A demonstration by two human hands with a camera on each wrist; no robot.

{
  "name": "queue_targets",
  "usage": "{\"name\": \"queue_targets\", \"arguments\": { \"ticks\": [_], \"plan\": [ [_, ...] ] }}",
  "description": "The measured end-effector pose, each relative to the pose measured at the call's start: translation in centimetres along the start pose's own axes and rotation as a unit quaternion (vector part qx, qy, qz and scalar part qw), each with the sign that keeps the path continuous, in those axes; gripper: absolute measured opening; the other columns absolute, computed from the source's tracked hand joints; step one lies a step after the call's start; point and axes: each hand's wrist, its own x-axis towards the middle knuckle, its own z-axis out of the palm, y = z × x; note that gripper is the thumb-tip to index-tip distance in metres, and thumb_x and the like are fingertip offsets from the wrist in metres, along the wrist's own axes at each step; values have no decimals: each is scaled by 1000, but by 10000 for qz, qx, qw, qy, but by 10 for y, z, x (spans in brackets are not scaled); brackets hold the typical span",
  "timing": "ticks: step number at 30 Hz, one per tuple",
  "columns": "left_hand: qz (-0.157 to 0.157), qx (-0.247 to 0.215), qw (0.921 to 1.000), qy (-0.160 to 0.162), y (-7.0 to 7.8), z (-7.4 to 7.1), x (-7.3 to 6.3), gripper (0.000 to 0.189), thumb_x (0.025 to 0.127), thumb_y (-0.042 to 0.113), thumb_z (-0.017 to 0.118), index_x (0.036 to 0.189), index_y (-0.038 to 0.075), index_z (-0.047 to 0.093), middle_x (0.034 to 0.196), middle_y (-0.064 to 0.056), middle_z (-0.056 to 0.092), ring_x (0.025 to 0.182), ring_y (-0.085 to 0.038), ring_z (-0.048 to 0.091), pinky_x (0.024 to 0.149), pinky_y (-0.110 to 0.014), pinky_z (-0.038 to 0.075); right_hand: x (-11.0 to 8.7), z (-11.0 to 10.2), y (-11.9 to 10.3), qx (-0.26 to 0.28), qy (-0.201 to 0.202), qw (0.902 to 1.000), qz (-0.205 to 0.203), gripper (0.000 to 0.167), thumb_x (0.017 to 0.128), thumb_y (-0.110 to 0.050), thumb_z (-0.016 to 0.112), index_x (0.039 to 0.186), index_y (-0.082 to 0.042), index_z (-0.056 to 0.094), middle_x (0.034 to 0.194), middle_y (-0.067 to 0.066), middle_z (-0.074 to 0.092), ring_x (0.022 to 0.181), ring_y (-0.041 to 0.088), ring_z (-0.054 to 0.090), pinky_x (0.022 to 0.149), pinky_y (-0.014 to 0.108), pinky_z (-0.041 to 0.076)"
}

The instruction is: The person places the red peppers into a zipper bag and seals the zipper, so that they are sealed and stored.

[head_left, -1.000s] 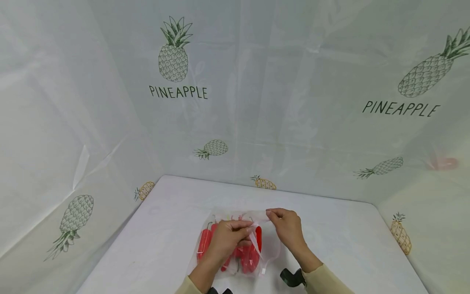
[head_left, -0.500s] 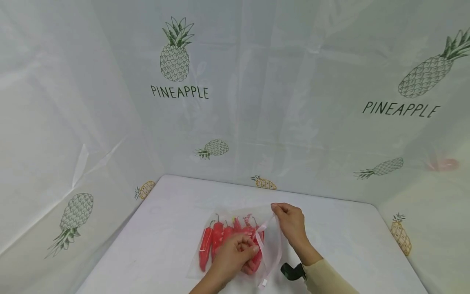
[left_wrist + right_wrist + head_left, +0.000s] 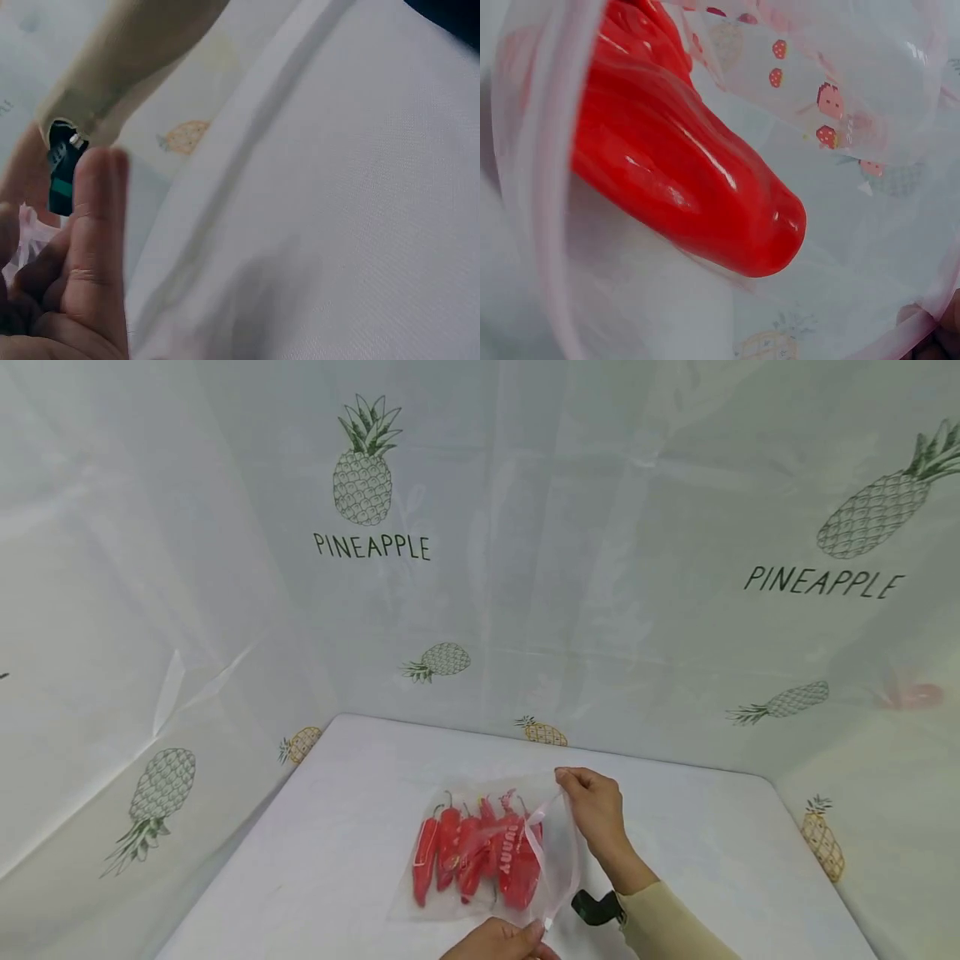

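A translucent zip bag (image 3: 558,860) with pink trim and printed letters lies on the table, its mouth spread toward the right. Several red chili peppers (image 3: 425,860) are inside; in the right wrist view a glossy red pepper (image 3: 697,172) shows through the open mouth. My right hand (image 3: 596,810) pinches the far corner of the mouth; its fingertips (image 3: 913,321) show at the pink edge. Low in the head view, my left hand (image 3: 495,941) pinches the near corner by the small white slider (image 3: 547,924). The left wrist view shows that hand's fingers (image 3: 97,247), with the contact partly hidden.
The white table (image 3: 315,860) extends around the bag. White curtains (image 3: 480,543) printed with pineapples stand behind it and along both sides. A dark wrist device (image 3: 596,907) sits by the right sleeve. A blurred red shape (image 3: 917,696) shows at the right curtain.
My left hand has moved from over the peppers down to the near corner of the bag's mouth. My right hand has shifted slightly up and right, and the mouth is spread wider.
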Motion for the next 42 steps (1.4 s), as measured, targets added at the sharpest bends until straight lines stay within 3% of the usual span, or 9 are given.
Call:
{"name": "queue_targets", "arguments": {
  "ticks": [3, 7, 11, 14, 21, 25, 32, 40, 42],
  "plan": [
    [8, -156, 9988, 457, 3, 1, 8, 48, 102, 50, 65, 114, 5, 79, 102, -11, 81, 88, -19, 79, 85, -29, 65, 0, -5, 1, 86, 44, 9999, 98, 25, 103, -24, 70, 115, -5, 82, 118, 13, 78, 108, 24, 67, 84, 26, 56],
    [151, -629, 9932, 972, 9, -4, 13, 43, 104, 39, 65, 117, 0, 76, 104, -15, 80, 89, -21, 80, 84, -33, 66, 1, -20, 8, 145, 162, 9993, 307, 28, 105, -23, 66, 119, -4, 80, 124, 16, 76, 119, 29, 65, 96, 37, 56],
    [454, -1235, 9790, 1559, 16, -19, 15, 39, 108, 31, 62, 121, -5, 71, 106, -15, 79, 89, -19, 79, 82, -34, 67, -2, -42, 19, 205, 310, 9980, 506, 30, 106, -23, 64, 123, -2, 77, 130, 20, 73, 127, 31, 61, 108, 50, 50],
    [861, -1440, 9661, 1962, 21, -35, 15, 34, 110, 24, 58, 122, -6, 69, 104, -12, 78, 88, -17, 78, 81, -35, 67, -9, -61, 29, 133, 437, 9967, 677, 33, 106, -24, 63, 125, 0, 76, 124, 18, 75, 122, 29, 61, 104, 49, 50],
    [1568, -988, 9539, 2360, 43, -69, 16, 33, 111, 20, 57, 119, -10, 68, 99, -11, 77, 84, -14, 76, 78, -32, 67, -33, -89, 43, -253, 31, 9948, 982, 31, 106, -25, 64, 118, 0, 78, 102, 5, 76, 99, 14, 63, 83, 28, 51],
    [1876, -649, 9444, 2621, 64, -83, 16, 33, 110, 17, 58, 120, -13, 68, 99, -17, 77, 84, -15, 76, 78, -30, 67, -50, -90, 46, 239, -342, 9903, 1325, 27, 107, -19, 62, 115, 5, 73, 101, 6, 71, 95, 13, 65, 82, 21, 58],
    [2168, -298, 9310, 2923, 89, -102, 16, 30, 108, 17, 61, 118, -10, 69, 100, -20, 76, 83, -16, 77, 80, -28, 66, -75, -69, 50, 1718, -863, 9567, 2186, 22, 109, -14, 58, 110, 7, 64, 96, 8, 63, 94, 22, 63, 80, 35, 66],
    [1675, -31, 9422, 2902, 84, -120, 7, 31, 109, 18, 60, 120, -10, 69, 98, -18, 75, 82, -17, 75, 77, -28, 66, -77, -64, 61, 2071, -2573, 9152, 2307, 30, 107, -28, 64, 108, 2, 69, 99, 7, 75, 89, 16, 70, 84, 35, 66],
    [1548, 130, 9424, 2963, 79, -123, 5, 28, 109, 16, 61, 115, -9, 70, 94, -17, 74, 79, -16, 73, 74, -27, 66, -75, -64, 63, 2271, -2688, 9100, 2192, 25, 107, -24, 64, 107, 0, 69, 101, 7, 77, 92, 17, 72, 87, 33, 65]
  ]
}}
